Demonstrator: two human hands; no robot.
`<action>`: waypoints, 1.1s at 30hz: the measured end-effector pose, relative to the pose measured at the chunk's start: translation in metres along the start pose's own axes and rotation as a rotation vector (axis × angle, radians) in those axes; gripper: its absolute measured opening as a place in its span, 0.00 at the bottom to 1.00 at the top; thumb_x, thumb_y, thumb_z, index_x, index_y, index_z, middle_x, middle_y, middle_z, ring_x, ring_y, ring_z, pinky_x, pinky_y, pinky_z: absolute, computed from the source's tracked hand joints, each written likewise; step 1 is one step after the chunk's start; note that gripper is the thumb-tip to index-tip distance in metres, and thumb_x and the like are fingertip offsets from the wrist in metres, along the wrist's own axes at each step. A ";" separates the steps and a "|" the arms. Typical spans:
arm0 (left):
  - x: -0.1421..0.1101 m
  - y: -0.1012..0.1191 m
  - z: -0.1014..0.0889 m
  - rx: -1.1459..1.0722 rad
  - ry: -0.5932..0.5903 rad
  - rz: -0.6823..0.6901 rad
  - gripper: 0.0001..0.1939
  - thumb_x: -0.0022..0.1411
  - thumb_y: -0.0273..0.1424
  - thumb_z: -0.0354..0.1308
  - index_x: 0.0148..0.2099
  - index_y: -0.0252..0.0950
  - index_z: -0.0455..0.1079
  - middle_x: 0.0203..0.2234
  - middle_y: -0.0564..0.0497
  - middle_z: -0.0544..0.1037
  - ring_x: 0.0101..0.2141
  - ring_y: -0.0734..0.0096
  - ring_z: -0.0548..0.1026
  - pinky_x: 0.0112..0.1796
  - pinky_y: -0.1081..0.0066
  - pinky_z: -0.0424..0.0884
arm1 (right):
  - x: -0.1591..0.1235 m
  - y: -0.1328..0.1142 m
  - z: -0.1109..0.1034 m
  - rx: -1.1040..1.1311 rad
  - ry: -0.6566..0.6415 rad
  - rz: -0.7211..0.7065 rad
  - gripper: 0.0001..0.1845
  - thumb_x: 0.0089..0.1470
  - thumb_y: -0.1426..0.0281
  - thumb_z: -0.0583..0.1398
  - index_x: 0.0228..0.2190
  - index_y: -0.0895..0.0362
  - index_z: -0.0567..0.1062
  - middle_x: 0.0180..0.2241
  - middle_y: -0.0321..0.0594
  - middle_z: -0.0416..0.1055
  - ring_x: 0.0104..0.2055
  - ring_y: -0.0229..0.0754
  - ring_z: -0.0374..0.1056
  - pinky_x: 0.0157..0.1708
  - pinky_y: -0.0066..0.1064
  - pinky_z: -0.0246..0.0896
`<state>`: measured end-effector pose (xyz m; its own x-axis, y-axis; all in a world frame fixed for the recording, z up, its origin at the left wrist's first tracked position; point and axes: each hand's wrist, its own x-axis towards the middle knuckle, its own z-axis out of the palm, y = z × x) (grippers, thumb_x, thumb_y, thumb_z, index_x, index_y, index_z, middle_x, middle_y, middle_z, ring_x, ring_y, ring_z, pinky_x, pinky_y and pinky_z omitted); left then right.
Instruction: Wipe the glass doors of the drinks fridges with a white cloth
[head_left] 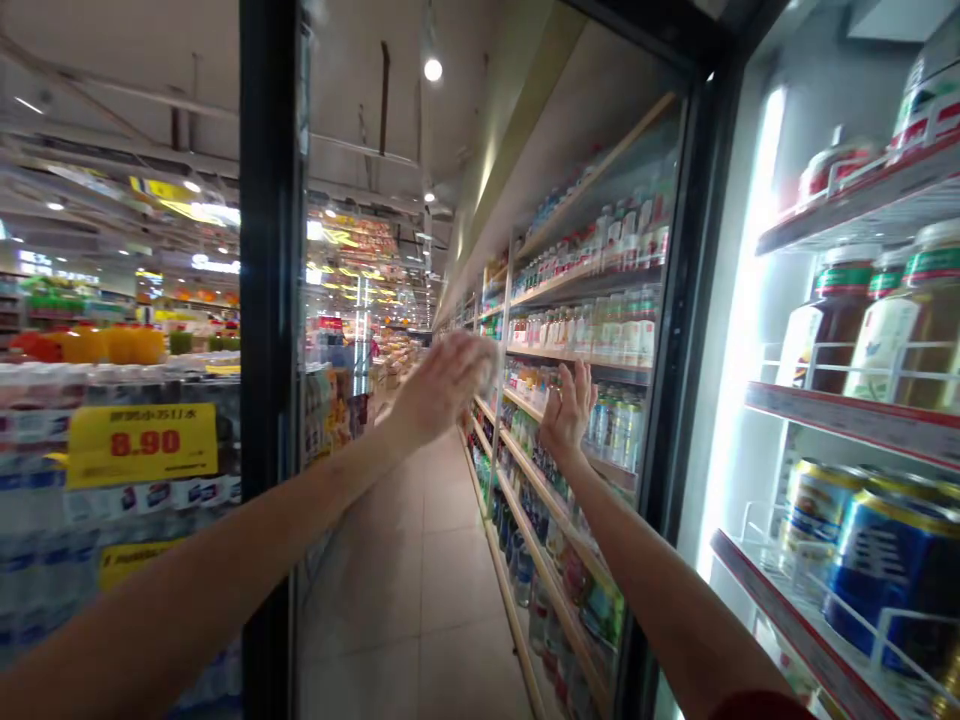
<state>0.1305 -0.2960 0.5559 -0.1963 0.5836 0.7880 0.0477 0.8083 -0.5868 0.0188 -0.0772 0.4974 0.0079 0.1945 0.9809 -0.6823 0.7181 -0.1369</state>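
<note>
The glass door (264, 300) of a lit drinks fridge stands swung out in front of me, and the shop aisle shows through its pane. My left hand (439, 388) reaches out to the pane, smeared by motion, fingers together over a pale cloth (489, 368) at its fingertips. My right hand (568, 408) lies flat against the same pane a little to the right, fingers spread and pointing up, holding nothing. Both forearms are bare and stretched forward.
The fridge interior at right has wire shelves with green-capped bottles (832, 310) and blue cans (892, 560). Stacked water bottles with a yellow 8.90 price tag (142, 443) stand at left. A tiled aisle (420, 600) runs ahead beside long drink shelves (577, 350).
</note>
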 end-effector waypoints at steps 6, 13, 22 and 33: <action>0.026 0.006 0.003 -0.033 -0.079 0.080 0.25 0.63 0.31 0.46 0.62 0.37 0.52 0.62 0.50 0.53 0.63 0.66 0.42 0.61 0.61 0.45 | -0.002 0.007 -0.006 0.072 -0.053 -0.045 0.26 0.57 0.66 0.44 0.57 0.54 0.57 0.60 0.48 0.53 0.64 0.49 0.44 0.58 0.56 0.40; 0.012 0.033 0.008 -0.126 -0.178 0.326 0.29 0.60 0.32 0.52 0.62 0.39 0.51 0.61 0.51 0.54 0.62 0.68 0.45 0.61 0.65 0.46 | -0.003 0.014 -0.006 0.107 -0.042 -0.082 0.28 0.58 0.65 0.44 0.59 0.56 0.52 0.60 0.50 0.53 0.64 0.48 0.44 0.59 0.54 0.40; 0.024 0.008 -0.005 -0.102 -0.025 -0.001 0.29 0.63 0.30 0.45 0.64 0.31 0.44 0.63 0.42 0.46 0.63 0.59 0.36 0.60 0.53 0.41 | -0.003 0.016 -0.008 0.134 -0.044 -0.085 0.29 0.57 0.63 0.44 0.59 0.56 0.52 0.60 0.49 0.54 0.64 0.49 0.44 0.59 0.54 0.40; 0.020 0.038 0.009 -0.127 -0.070 0.028 0.29 0.63 0.27 0.42 0.64 0.28 0.42 0.62 0.44 0.50 0.63 0.63 0.43 0.60 0.60 0.47 | -0.018 -0.049 -0.011 0.358 -0.102 -0.210 0.28 0.58 0.69 0.43 0.60 0.54 0.49 0.63 0.45 0.47 0.65 0.47 0.43 0.59 0.52 0.44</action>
<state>0.1194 -0.2547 0.5476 -0.2606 0.6030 0.7540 0.1772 0.7976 -0.5766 0.0600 -0.1088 0.4847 0.1132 -0.0114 0.9935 -0.8845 0.4544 0.1060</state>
